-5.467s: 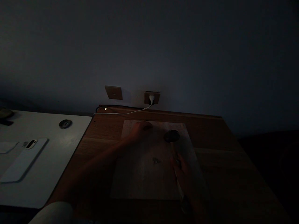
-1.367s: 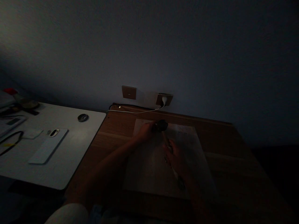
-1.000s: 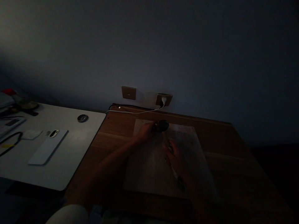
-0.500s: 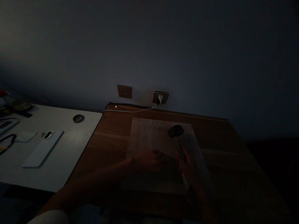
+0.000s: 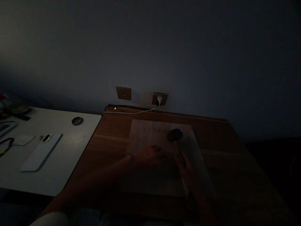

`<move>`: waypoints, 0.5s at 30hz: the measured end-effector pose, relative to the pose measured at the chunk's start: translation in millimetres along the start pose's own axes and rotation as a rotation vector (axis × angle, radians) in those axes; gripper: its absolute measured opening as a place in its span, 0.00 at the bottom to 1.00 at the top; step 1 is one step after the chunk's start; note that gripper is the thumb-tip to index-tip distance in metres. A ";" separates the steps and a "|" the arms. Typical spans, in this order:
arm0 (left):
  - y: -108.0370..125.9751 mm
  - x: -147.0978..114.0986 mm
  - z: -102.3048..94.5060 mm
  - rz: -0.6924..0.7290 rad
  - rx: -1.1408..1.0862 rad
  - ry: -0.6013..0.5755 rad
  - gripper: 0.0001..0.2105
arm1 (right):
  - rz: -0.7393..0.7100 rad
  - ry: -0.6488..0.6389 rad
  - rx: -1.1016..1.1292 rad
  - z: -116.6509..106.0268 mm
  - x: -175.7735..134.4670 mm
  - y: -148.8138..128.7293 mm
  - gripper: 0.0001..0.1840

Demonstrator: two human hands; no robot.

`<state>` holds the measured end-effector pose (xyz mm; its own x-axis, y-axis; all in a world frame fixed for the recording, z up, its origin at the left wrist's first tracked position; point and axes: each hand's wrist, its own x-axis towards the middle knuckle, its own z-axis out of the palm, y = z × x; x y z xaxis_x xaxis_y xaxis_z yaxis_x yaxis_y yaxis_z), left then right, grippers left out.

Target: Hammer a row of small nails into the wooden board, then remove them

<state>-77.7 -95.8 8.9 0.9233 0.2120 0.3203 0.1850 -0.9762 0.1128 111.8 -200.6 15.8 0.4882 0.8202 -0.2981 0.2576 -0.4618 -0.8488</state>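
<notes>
The scene is very dim. In my right hand [image 5: 187, 168] is the handle of a mallet [image 5: 175, 135], whose dark rounded head is over the right part of a pale wooden board [image 5: 138, 141]. My left hand [image 5: 149, 155] is over the middle of that board with its fingers curled together; whatever they may hold is too dark to see. Several small nails [image 5: 158, 130] form a row near the board's far edge, left of the mallet head.
The board lies on a brown wooden table [image 5: 108, 144] against the wall. On a white table [image 5: 70, 150] at left are a phone [image 5: 42, 153], a roll of tape [image 5: 77, 121] and cables. A white plug [image 5: 159, 99] sits in a wall socket, its cord along the table's back edge.
My left hand has shifted slightly and its fingers have lifted a little. The mallet stays in my right hand, its head slightly lower in view. The whole view has moved a little.
</notes>
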 end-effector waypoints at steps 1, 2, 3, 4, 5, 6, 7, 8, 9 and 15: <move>-9.7 -1.8 -2.1 -0.055 -0.054 0.025 0.06 | 0.045 -0.020 0.005 0.2 -0.5 1.0 0.43; -21.0 -3.2 -4.1 -0.124 -0.123 0.061 0.08 | 0.075 -0.043 0.011 0.3 -0.9 2.1 0.45; -33.5 -4.2 -5.7 -0.225 -0.205 0.120 0.09 | 0.085 -0.069 0.019 0.3 -1.1 3.3 0.45; -46.3 -4.8 -6.5 -0.345 -0.296 0.188 0.10 | 0.076 -0.082 0.025 0.5 -1.2 4.3 0.43; -58.7 -5.0 -6.4 -0.461 -0.371 0.245 0.10 | 0.055 -0.090 0.030 0.8 -1.2 5.2 0.41; -69.7 -5.0 -5.4 -0.564 -0.412 0.290 0.09 | 0.031 -0.092 0.033 1.3 -1.2 5.9 0.37; -78.8 -4.8 -3.7 -0.638 -0.432 0.310 0.10 | 0.009 -0.093 0.036 2.0 -1.2 6.6 0.35; -85.7 -4.7 -1.7 -0.685 -0.432 0.313 0.10 | -0.007 -0.092 0.041 2.9 -1.3 7.2 0.33; -90.2 -4.8 0.5 -0.707 -0.415 0.305 0.11 | -0.019 -0.094 0.047 3.8 -1.4 7.7 0.32; -89.8 -6.6 6.7 -0.709 -0.266 0.240 0.12 | -0.024 -0.117 0.048 6.4 -2.2 7.7 0.33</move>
<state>-98.1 -9.9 -9.6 0.5124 0.8124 0.2782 0.5869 -0.5678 0.5772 107.4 -203.8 7.1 0.3808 0.8661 -0.3238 0.2270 -0.4270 -0.8753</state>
